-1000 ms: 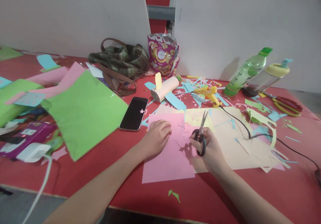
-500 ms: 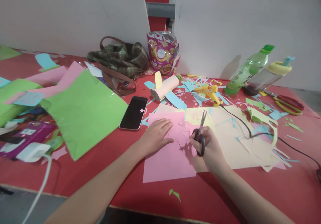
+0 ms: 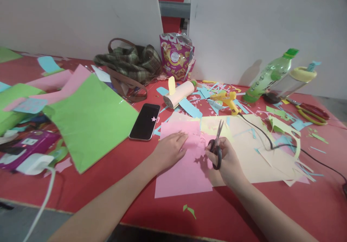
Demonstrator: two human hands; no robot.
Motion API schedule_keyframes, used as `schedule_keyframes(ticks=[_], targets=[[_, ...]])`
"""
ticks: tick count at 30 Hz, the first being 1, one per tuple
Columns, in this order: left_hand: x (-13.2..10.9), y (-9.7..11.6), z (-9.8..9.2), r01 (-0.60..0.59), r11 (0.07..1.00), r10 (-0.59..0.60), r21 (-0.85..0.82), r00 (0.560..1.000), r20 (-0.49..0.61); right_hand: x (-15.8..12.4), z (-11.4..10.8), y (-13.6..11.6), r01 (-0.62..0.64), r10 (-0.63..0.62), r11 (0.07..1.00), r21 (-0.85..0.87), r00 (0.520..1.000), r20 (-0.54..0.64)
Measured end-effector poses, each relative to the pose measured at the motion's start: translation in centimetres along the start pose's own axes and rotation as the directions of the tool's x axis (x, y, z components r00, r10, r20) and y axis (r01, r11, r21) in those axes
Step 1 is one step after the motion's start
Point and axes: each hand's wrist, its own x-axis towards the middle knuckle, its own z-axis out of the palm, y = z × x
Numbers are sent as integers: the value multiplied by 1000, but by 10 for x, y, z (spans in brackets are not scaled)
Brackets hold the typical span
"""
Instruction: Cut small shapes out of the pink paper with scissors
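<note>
My left hand (image 3: 171, 151) lies palm down on a pink sheet of paper (image 3: 181, 184), its fingers stretched toward the small pink cut scraps (image 3: 202, 139) on the sheet. Holding black-handled scissors (image 3: 216, 150), my right hand (image 3: 227, 162) hovers at the sheet's right edge. The blades point up and away from me, slightly parted. Beneath and to the right lies a large cream sheet (image 3: 252, 162). A phone (image 3: 145, 122) with a small pink star on its screen lies left of the pink sheet.
Behind the sheets are a paper-wrapped tube with wings (image 3: 180, 94), a yellow glue gun (image 3: 227, 100) with a black cord, and many paper scraps. A green bottle (image 3: 271, 74) and a clear cup (image 3: 291, 83) stand back right. Green card (image 3: 92, 122) and a snack bag (image 3: 176, 56) also lie about.
My left hand has slid slightly down the pink sheet, and its thumb has drawn in closer to the fingers. The right hand with the scissors has barely moved.
</note>
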Motion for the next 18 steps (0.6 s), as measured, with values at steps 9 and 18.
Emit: schedule_keyframes(ticks=[9, 18], targets=[[0, 3, 5, -15, 999, 21, 34, 985, -171, -1, 1, -1, -10, 10, 1000, 11, 1000, -7], [-1, -2, 9, -113, 994, 107, 13, 896, -432, -2, 1, -2, -10, 10, 1000, -5, 1000, -9]])
